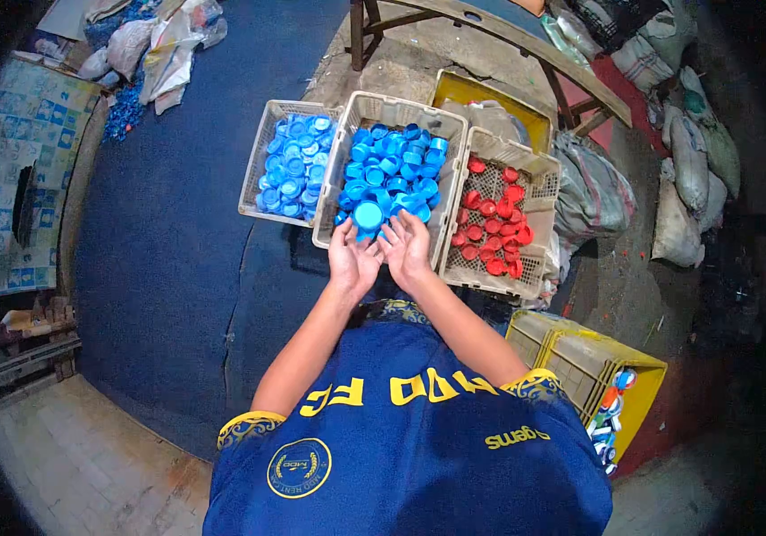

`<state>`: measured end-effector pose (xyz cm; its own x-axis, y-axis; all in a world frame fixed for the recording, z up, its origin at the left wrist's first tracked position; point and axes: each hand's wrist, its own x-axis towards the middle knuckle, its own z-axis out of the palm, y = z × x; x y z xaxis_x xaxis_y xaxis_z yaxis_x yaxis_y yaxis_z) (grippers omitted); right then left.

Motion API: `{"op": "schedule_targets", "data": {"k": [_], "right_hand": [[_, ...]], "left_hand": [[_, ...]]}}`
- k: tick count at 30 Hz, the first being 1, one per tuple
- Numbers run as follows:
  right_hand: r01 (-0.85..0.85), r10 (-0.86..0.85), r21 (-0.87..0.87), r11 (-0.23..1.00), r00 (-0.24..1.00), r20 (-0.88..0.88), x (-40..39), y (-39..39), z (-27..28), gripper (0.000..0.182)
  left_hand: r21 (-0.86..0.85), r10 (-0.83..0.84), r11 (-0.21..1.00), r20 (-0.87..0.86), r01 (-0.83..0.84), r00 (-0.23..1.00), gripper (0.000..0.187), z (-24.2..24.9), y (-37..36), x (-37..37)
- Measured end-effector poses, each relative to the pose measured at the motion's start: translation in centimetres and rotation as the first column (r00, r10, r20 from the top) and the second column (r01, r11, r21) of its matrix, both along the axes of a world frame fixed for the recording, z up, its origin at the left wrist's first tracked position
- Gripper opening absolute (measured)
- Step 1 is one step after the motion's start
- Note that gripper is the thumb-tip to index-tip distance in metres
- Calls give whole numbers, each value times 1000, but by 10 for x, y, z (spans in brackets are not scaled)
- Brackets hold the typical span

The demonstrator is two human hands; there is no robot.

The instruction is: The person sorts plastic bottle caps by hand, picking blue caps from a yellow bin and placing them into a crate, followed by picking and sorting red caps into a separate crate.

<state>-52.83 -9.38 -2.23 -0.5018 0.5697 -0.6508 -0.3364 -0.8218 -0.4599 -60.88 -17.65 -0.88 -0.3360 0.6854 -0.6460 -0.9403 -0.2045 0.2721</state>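
Observation:
My left hand [353,261] and my right hand [408,252] are side by side at the near end of the middle crate [322,234], palms turned up and fingers loosely spread. Just beyond the left fingertips lies a large round blue cap [368,215], on the near side of a heap of blue bottle caps [390,165]. The right fingertips reach the same heap, and some of them overlap its caps. Both palms look bare.
Lighter blue caps [295,165] fill a crate on the left; red caps [494,223] lie in one on the right. A yellow crate [642,380] with mixed caps stands near my right side. Stuffed sacks [688,161] and a wooden bench [526,40] are farther off.

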Motion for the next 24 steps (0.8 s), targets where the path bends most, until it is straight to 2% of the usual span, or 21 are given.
{"op": "schedule_targets", "data": {"k": [4, 8, 11, 12, 14, 17, 20, 21, 22, 24], "right_hand": [[-101, 100, -43, 994, 995, -19, -1, 17, -14, 82], [-142, 141, -56, 988, 990, -16, 12, 23, -19, 75], [-166, 167, -54, 985, 986, 6, 23, 29, -26, 63], [-188, 188, -62, 980, 982, -4, 30, 33, -28, 60], [-202, 202, -78, 976, 979, -1, 46, 37, -30, 53], [-214, 216, -36, 976, 971, 104, 71, 38, -17, 49], [-86, 76, 88, 992, 991, 113, 102, 28, -39, 36], [-24, 3, 150, 988, 991, 134, 110, 21, -40, 32], [90, -134, 198, 976, 967, 218, 144, 8, -35, 27], [140, -211, 258, 956, 937, 277, 155, -10, -30, 20]], "left_hand": [[-202, 113, 972, -33, -117, 993, 80, -7, 10, 2], [-221, 97, 972, 82, -77, 992, 56, -13, 2, 0], [-241, 113, 966, 78, -92, 990, 56, -17, 0, -6], [-248, 119, 964, 95, -92, 988, 45, -15, -1, -10], [-188, 107, 978, 105, -86, 989, 42, -11, -3, -15], [-162, 45, 986, 114, -27, 992, 35, -8, -7, -19], [-119, -33, 992, 155, 52, 987, 33, -14, -17, -20], [-85, -85, 991, 171, 101, 982, 31, -17, -22, -19], [-61, -217, 971, 190, 232, 958, 30, -30, -17, -6], [-52, -292, 950, 196, 307, 936, 28, -47, -31, -10]]}}
